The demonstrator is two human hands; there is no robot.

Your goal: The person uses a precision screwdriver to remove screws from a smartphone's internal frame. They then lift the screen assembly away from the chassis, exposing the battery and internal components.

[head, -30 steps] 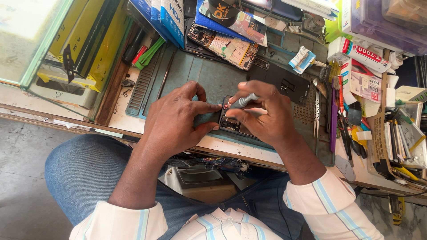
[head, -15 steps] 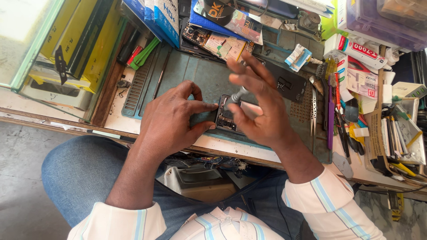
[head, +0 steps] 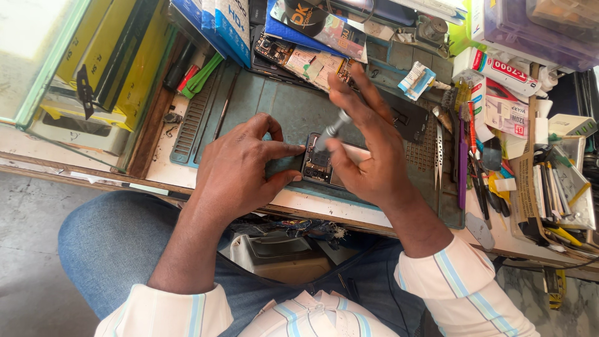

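Head view of a repair bench. The left hand (head: 240,165) lies flat and half-curled on the grey-green rubber work mat (head: 281,103), its thumb and forefinger pinching the near end of an opened dark smartphone with exposed internals (head: 321,167), which lies on the mat between the two hands. The right hand (head: 368,150) holds a slim grey-handled precision screwdriver (head: 331,131) between thumb and middle finger, the tip set down on the upper part of the phone; the remaining fingers are spread and raised, pointing away from the body.

Compared with one second ago, the right hand has opened from a closed, low grip into this fanned posture, and the screwdriver now stands steeply rather than lying nearly flat under the fingers. The left hand and the phone have hardly shifted. Judged from this, the tool is being twirled on a fastener, so the work on the phone's interior is under way rather than finished.

Beyond the right hand lie a black flat phone panel (head: 409,118) and steel tweezers (head: 438,156); beyond the left hand, blue cardboard boxes (head: 218,25).
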